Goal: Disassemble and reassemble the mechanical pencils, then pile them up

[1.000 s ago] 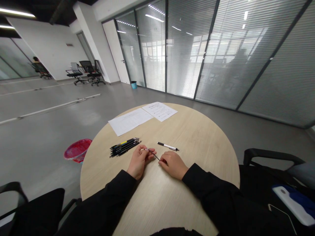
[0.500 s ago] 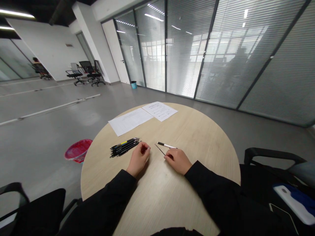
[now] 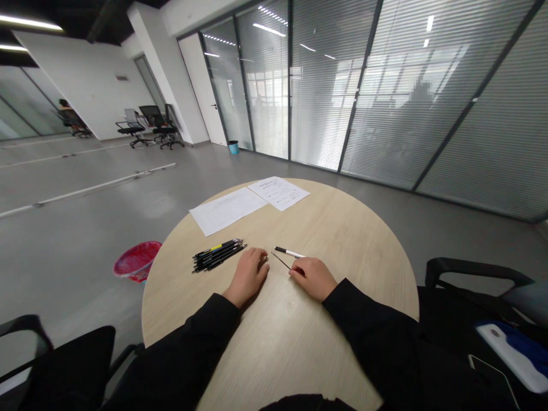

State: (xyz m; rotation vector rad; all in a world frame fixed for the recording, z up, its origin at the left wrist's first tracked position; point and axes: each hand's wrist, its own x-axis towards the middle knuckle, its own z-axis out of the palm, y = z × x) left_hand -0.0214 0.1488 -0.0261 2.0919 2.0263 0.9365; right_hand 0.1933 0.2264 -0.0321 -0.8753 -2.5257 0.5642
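Fingers of my right hand (image 3: 313,277) are closed on the end of a thin dark pen refill (image 3: 281,261), which slants up and left toward its light tip. My left hand (image 3: 249,275) rests just left of that tip, apart from it, its fingers bent together. A small light speck shows at the left fingertips, too small to name. Behind my right hand lies a pen with a white barrel and black end (image 3: 287,251), partly covered by the hand. Left of my left hand is a pile of black pens (image 3: 219,256), one with a yellow band.
Two printed paper sheets (image 3: 226,210) lie toward the far edge of the round wooden table (image 3: 342,228). A red-lined bin (image 3: 137,260) stands on the floor at left. Chairs flank the table; a white phone-like object (image 3: 511,357) is on the right chair.
My hands have moved apart, and the refill has come out of my left fingers, staying in my right hand. My left hand has turned palm down and shifted slightly right since half a second ago.
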